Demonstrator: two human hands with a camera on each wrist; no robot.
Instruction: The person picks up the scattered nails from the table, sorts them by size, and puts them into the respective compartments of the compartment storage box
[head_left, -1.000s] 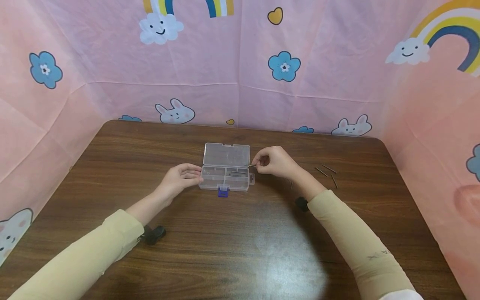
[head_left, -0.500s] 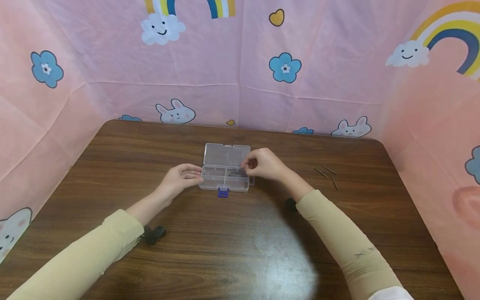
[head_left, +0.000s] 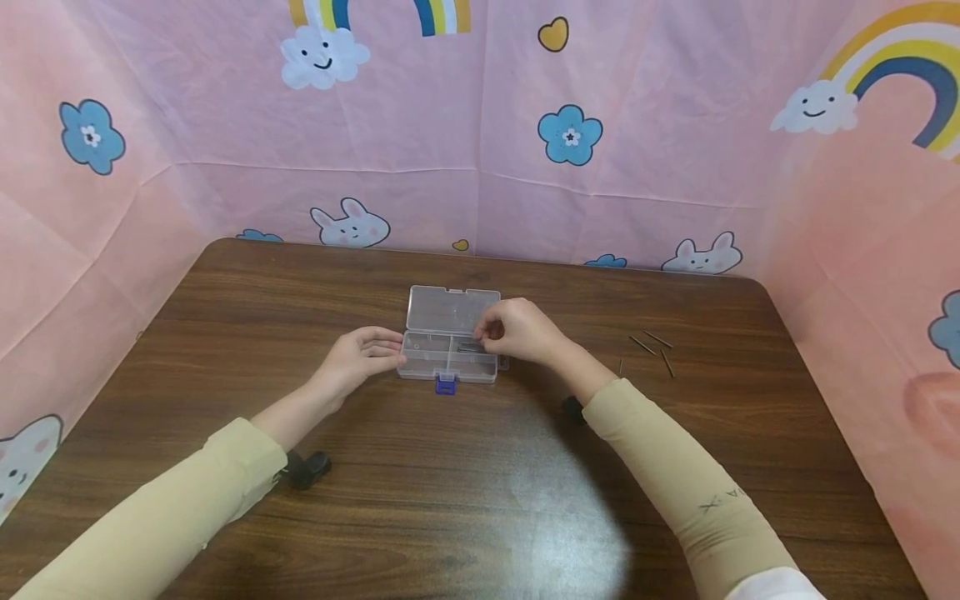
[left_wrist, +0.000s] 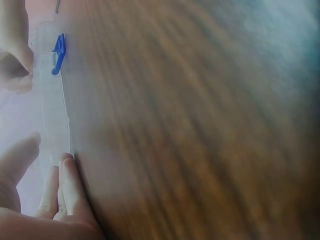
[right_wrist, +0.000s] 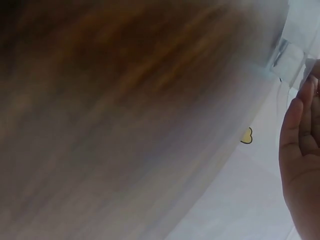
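A clear plastic storage box (head_left: 424, 367) with a blue latch (head_left: 446, 384) stands on the table with its lid (head_left: 438, 308) raised behind it. My left hand (head_left: 356, 362) holds the box's left end between thumb and fingers. Over the right compartment, my right hand (head_left: 521, 329) pinches its thumb and fingertips together on a thin metal rod, mostly hidden by the fingers. Several similar metal rods (head_left: 467, 348) lie in that compartment. In the left wrist view the box's front wall (left_wrist: 55, 110) runs up from my left fingers (left_wrist: 75, 192).
Loose metal rods (head_left: 667, 363) lie on the brown wooden table (head_left: 420, 500) to the right, with one more (head_left: 620, 365) nearer the right forearm. Pink patterned cloth (head_left: 480, 108) closes off the back and sides. Black wrist cameras (head_left: 307, 471) sit below both wrists.
My right hand has moved left from beside the box to over its right compartment, carrying the thin metal rod. The left hand and the box have stayed put.
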